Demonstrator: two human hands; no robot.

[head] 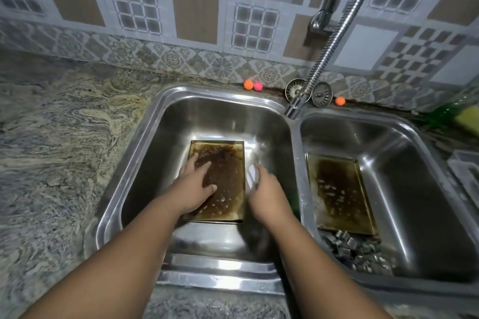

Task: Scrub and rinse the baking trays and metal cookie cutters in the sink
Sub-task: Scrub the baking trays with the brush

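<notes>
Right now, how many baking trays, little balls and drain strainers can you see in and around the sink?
Baking trays: 2
Little balls: 3 (2 orange, 1 pink)
Drain strainers: 2
Total: 7

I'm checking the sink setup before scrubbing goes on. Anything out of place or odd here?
Two drain strainers stand propped against the wall behind the faucet, not in a basin. Small orange and pink balls sit along that wall too.
</notes>
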